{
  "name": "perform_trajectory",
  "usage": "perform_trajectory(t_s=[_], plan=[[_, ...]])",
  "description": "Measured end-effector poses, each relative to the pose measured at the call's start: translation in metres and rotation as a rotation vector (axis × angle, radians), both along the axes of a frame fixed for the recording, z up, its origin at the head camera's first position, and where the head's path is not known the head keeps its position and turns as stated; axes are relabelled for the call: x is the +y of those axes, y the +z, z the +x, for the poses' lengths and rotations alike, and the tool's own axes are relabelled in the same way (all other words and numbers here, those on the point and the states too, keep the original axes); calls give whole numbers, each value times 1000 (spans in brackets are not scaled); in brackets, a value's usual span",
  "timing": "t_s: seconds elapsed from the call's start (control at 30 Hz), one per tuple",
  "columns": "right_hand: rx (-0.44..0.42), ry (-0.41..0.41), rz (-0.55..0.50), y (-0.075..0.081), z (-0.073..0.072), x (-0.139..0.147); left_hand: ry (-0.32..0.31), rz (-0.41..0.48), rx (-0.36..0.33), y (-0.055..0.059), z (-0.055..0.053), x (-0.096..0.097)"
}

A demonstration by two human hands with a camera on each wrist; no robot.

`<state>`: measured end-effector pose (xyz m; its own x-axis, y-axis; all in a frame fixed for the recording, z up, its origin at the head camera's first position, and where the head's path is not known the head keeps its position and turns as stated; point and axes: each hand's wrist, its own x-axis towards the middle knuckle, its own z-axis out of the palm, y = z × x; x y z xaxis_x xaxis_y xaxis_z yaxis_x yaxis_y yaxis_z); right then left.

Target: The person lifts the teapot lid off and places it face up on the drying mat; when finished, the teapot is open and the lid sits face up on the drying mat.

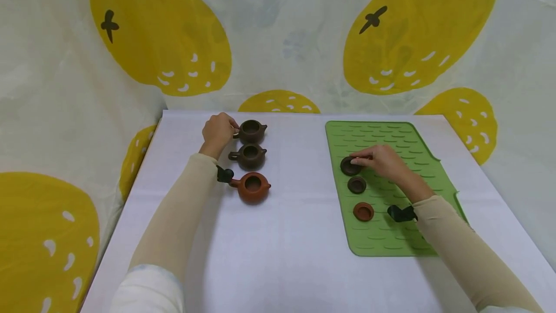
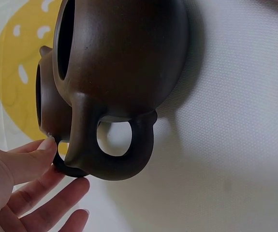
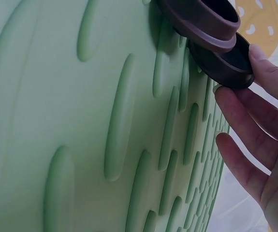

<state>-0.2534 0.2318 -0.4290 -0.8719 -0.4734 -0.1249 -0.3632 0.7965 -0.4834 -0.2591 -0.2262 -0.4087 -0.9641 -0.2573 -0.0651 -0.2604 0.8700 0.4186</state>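
At the back left of the table, my left hand (image 1: 218, 132) pinches the handle of the farthest dark brown teapot (image 1: 254, 138) between thumb and fingers. A second dark brown teapot (image 1: 252, 162) stands just nearer, and its body (image 2: 129, 58) fills much of the left wrist view. Nearest is a reddish-brown teapot (image 1: 254, 198). All three have no lid on, with spouts to the right. My right hand (image 1: 384, 161) pinches the edge of the farthest dark lid (image 3: 226, 70) over the green mat. Beside it lie another dark lid (image 1: 357, 185) and a reddish-brown lid (image 1: 363, 212), hollow side up.
The green ridged mat (image 1: 391, 240) lies on the right of the white-covered table (image 1: 299, 226). A pale curtain with yellow fruit prints (image 1: 291, 37) hangs behind and on the left. Dark camera mounts (image 1: 401, 213) stick out from both sleeves.
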Motion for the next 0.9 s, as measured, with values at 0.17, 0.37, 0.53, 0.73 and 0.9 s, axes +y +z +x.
perform_trajectory(t_s=[0.17, 0.37, 0.53, 0.73, 0.9], plan=[[-3, -4, -7, 0, 0, -1, 1, -5, -7, 1, 1, 0], [-14, -13, 2, 0, 0, -1, -1, -8, -11, 0, 1, -1], [-13, -8, 3, 1, 0, 0, -2, -10, -2, -2, 0, -1], [-1, 3, 10, 1, 1, 0, -1, -11, -6, -3, 0, -1], [-3, 2, 20, 3, 2, 1, -9, -13, -6, -3, 1, 0]])
